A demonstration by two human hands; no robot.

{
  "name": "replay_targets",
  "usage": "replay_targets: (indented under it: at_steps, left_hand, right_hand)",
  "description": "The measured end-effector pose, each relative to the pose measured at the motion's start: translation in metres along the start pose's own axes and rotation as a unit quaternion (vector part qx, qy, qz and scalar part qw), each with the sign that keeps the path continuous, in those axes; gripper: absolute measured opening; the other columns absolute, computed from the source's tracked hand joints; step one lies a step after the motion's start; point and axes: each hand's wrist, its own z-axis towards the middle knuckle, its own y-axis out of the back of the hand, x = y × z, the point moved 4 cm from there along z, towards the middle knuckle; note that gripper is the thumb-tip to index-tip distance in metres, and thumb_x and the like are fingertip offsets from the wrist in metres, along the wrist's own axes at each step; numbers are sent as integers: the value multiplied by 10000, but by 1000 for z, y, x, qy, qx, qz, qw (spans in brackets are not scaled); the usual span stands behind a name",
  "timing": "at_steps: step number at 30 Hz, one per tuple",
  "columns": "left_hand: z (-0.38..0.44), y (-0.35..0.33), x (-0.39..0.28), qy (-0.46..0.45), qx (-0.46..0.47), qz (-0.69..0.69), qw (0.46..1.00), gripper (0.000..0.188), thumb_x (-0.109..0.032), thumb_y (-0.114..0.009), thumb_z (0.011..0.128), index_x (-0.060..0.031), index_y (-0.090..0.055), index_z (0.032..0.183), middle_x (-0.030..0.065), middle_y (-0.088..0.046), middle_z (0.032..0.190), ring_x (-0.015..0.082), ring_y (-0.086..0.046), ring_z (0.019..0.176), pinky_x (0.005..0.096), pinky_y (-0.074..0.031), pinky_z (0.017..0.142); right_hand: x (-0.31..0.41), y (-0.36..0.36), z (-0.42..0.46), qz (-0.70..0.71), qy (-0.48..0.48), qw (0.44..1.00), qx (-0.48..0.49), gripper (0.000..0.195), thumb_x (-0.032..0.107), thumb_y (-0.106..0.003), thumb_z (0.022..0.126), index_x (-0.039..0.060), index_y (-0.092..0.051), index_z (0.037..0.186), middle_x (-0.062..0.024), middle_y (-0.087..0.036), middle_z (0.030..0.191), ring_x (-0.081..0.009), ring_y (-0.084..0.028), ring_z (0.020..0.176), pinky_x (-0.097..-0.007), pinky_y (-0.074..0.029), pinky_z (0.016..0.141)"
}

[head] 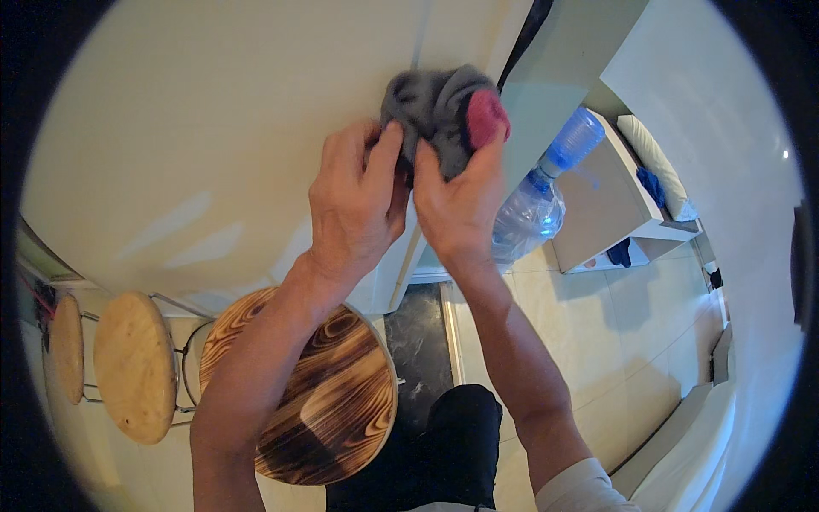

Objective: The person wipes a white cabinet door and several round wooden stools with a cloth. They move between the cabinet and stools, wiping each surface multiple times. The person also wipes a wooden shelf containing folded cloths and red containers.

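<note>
A crumpled grey cloth (425, 96) is bunched between my two hands, up in front of a pale wall surface. My left hand (355, 185) grips its lower left side with bent fingers. On the other side my right hand (464, 198) has its thumb pressed to the cloth's lower edge. A pinkish-red cloth part (488, 118) shows at the right of the bundle, above my right hand; whether it is a separate piece I cannot tell. Most of my right fingers are hidden behind the bundle.
Below my left arm stands a round stool with a dark-grained wooden top (345, 397). Two paler round stools (134, 368) are farther left. At right are large clear-blue plastic bottles (528, 211) and a white cabinet (608, 217). A dark threshold slab (419, 345) crosses the tiled floor.
</note>
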Motion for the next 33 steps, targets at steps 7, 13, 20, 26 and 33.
replay_targets:
  at_steps: [7,13,20,26,33]
  left_hand:
    - [-50,-7,11,36,169,19,985,402,30,-695,621,9,-590,1009,161,-562,982,358,-579,855,415,-511,682]
    - [25,15,5,-13,-44,23,999,354,46,-678,628,-7,-601,970,215,-560,1185,407,-575,997,439,-509,825]
    - [47,27,14,-53,-58,55,995,457,13,-714,649,-36,-610,1092,190,-566,1163,376,-585,1010,421,-544,806]
    - [21,33,21,-73,51,90,992,483,5,-699,640,-47,-627,1115,184,-557,1118,356,-588,979,387,-547,761]
    - [119,64,27,-85,-68,119,987,566,47,-682,608,-52,-637,1163,182,-556,1133,359,-565,1005,412,-517,839]
  right_hand:
    - [-30,0,-40,-59,-108,981,152,454,82,-699,818,-25,-482,1202,-241,-589,1110,-390,-586,1066,-423,-459,915]
    - [22,8,29,-68,83,991,77,620,162,-738,800,-1,-399,1293,-310,-506,1086,-517,-533,982,-525,-485,792]
    - [47,-12,41,-127,102,979,124,578,72,-700,767,27,-427,1275,-261,-494,1053,-508,-538,963,-530,-492,749]
    - [14,-12,28,-31,82,975,206,503,90,-708,788,16,-475,1227,-259,-566,1083,-466,-582,986,-483,-509,800]
    - [77,3,110,85,110,990,24,605,116,-756,790,-5,-458,1302,-244,-590,1181,-375,-603,1098,-398,-480,959]
